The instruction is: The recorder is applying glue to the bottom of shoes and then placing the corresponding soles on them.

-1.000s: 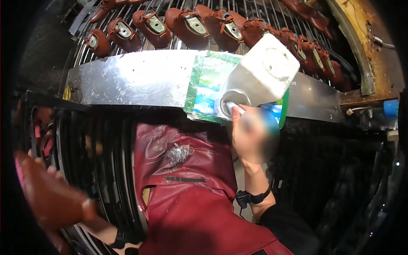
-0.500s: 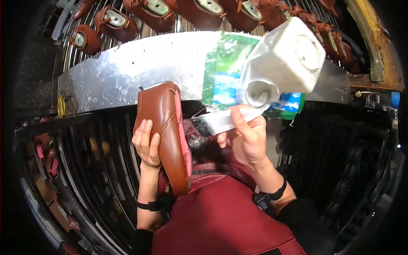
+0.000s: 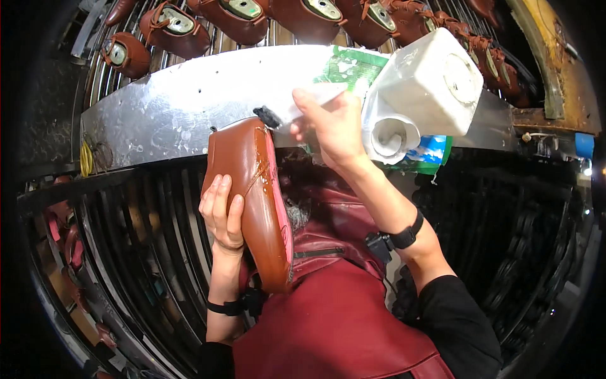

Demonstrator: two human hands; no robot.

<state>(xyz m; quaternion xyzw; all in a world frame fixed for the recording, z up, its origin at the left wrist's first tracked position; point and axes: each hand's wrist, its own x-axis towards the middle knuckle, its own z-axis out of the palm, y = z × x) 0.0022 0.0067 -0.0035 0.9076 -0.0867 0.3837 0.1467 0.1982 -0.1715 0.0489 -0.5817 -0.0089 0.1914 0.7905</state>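
Note:
A brown leather shoe upper [image 3: 237, 158] with a pink underside edge is tilted on its side in front of me. My left hand [image 3: 222, 211] is closed on it, fingers wrapped over its side. White wet streaks lie along the seam near its lower edge. My right hand [image 3: 334, 126] grips a brush [image 3: 319, 95] with a pale handle; its dark bristles are at the heel end of the shoe, by the top rim. Right of that hand, a white plastic container [image 3: 429, 82] lies tipped, with a round opening [image 3: 392, 138] holding white stuff.
A shiny metal ledge [image 3: 170, 114] runs across in front of me, with a green and blue printed sheet [image 3: 435, 151] under the container. Behind it, several brown shoes [image 3: 177, 28] on lasts stand on rollers. Yellow cord [image 3: 86, 158] hangs at the left; dark racks flank me.
My right hand has moved the brush up and left, from beside the shoe's pink edge to its heel end. White wet streaks now show on the seam. My left hand keeps its hold.

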